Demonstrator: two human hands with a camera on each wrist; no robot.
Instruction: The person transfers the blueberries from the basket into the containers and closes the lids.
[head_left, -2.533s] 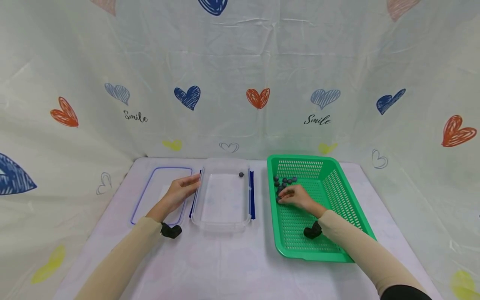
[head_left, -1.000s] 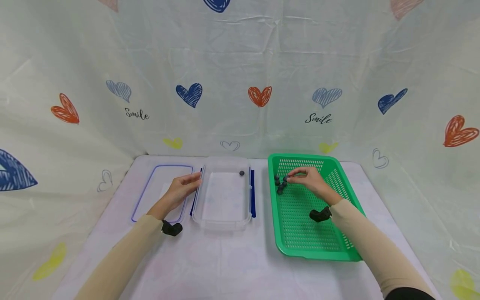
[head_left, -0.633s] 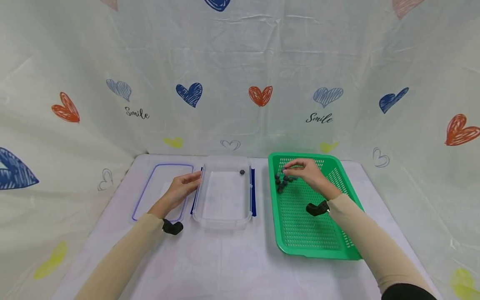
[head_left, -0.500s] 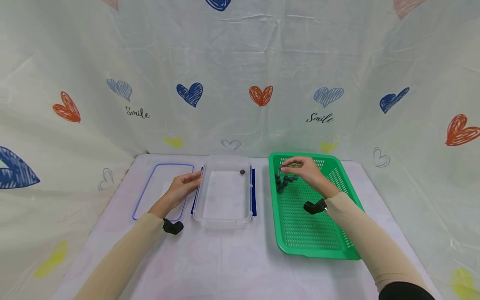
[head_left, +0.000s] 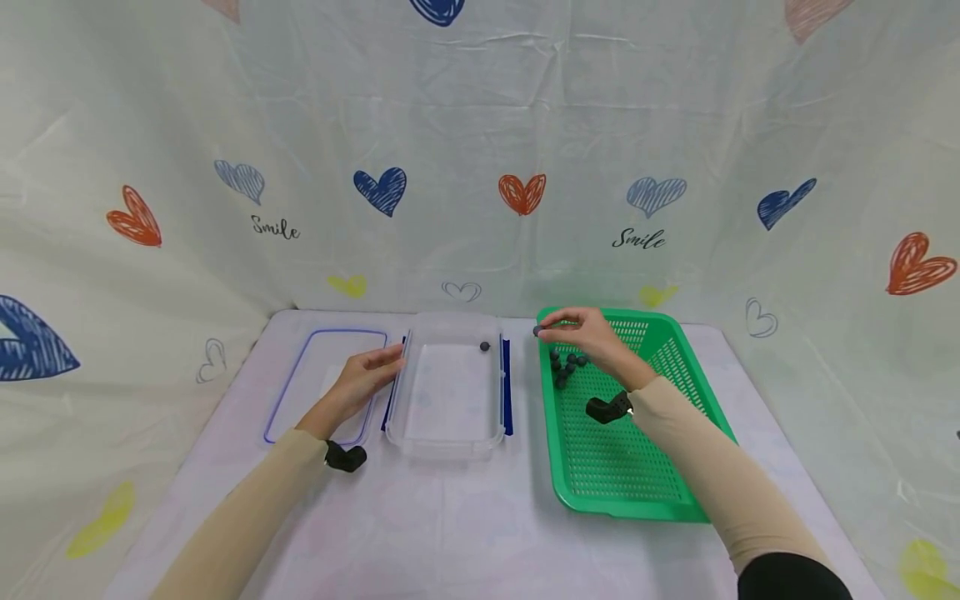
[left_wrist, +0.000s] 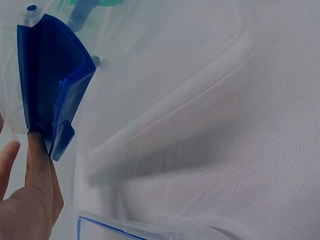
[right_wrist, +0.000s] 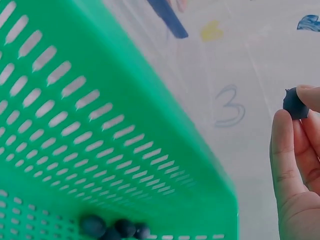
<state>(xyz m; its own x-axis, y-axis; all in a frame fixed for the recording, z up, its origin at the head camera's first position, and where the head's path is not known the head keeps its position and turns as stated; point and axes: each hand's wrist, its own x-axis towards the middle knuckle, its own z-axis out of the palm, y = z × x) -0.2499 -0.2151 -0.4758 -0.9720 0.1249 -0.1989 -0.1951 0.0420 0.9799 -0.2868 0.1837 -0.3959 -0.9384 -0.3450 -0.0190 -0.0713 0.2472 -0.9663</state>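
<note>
A blueberry with its crown showing sits pinched between the thumb and fingertips of my right hand, above the left rim of the green basket. Inside that basket, several more blueberries lie bunched toward the left side. My left hand rests against the left side of a clear plastic container. In the left wrist view its fairly straight fingers touch the end of a blue latch flap. One blueberry lies in the container's far right part.
A clear lid with a blue seal lies left of the container, partly under my left forearm. The container's other blue latch hangs out on the right, facing the basket. A heart-printed sheet hangs behind the table.
My right hand moved from the near blueberries to the far ones, picked one up, and carried it left to the basket rim. My left hand stayed in place.
</note>
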